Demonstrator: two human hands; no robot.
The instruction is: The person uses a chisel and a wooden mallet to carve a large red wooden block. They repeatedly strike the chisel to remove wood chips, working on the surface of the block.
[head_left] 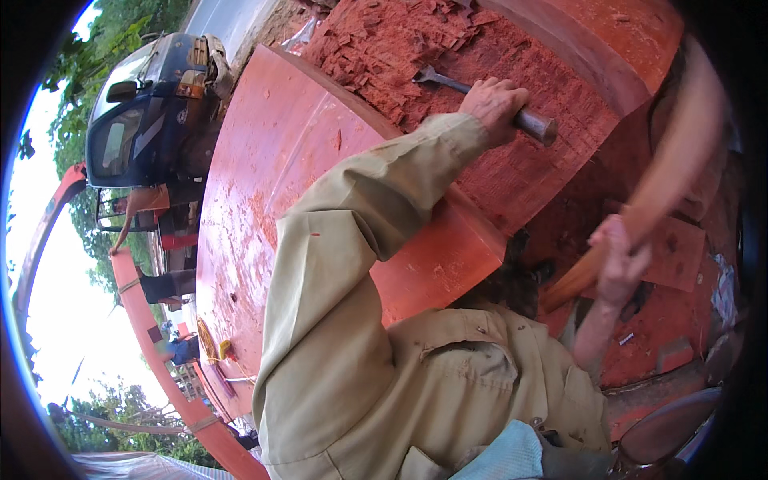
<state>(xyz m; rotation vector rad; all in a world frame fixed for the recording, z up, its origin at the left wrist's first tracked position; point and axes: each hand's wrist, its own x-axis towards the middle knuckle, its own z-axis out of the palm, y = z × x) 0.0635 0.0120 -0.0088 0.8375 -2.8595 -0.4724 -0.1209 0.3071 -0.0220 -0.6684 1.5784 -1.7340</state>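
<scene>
My left hand (494, 104) is closed around a metal gouge chisel (538, 126). Its forked-looking tip lies on the roughly hollowed, chipped face of a large reddish timber (496, 64). In my right hand (620, 264), fingers wrapped round the grip, is a club-shaped wooden mallet (680, 152), smeared by motion. The mallet's thick end is raised at the far right, apart from the chisel. Loose red chips (352, 48) cover the hollowed part of the timber, while its side face (272, 152) is smooth.
A blue truck (132, 120) stands at the far left beyond the timber. Curved red beams (152, 336) rise there, with people (144, 200) nearby. A yellow tool (226, 350) lies on the timber's left end. Wood blocks (674, 354) lie at lower right.
</scene>
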